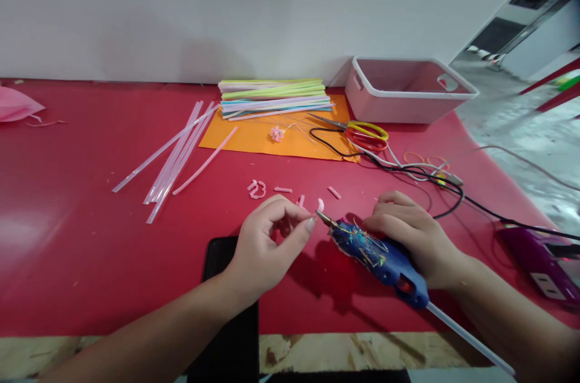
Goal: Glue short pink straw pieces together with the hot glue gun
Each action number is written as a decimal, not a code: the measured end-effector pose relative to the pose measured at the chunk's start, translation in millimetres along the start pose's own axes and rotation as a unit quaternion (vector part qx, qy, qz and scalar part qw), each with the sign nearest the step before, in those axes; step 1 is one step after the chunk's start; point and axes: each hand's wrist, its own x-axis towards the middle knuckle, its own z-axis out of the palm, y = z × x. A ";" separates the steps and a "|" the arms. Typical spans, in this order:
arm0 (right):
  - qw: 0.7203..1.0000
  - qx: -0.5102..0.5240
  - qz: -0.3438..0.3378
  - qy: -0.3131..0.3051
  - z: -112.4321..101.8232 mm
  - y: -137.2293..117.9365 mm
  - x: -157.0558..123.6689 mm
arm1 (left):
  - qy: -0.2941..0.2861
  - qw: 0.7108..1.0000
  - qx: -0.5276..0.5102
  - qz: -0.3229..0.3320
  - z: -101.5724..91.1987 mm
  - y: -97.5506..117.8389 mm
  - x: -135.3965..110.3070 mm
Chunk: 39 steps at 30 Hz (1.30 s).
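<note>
My right hand [414,235] is wrapped round a blue glue gun [378,256], its body smeared with dried glue and bits of colour. A long whitish glue stick [471,337] sticks out of its rear. The metal nozzle points left and meets the fingertips of my left hand [276,238]. Thumb and forefinger of that hand are pinched together; whatever lies between them is too small to tell. Right by the nozzle tip shows a small curved pink piece [321,205]. Short cut pink pieces [283,190] and a crinkled pink one [257,189] lie just beyond.
Long glossy pink strips [176,159] lie on the red tabletop [90,250]. An orange sheet [263,142] bears a coloured stick bundle [276,96], a pink flower [277,133] and scissors [362,132]. Around are a pink bin [403,108], cables [399,167], a purple power strip [539,262] and a phone [222,256].
</note>
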 end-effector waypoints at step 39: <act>0.973 -0.103 0.182 -0.093 6.1 -1.5 3.1 | 0.002 0.996 0.028 0.079 -1.6 -2.8 2.6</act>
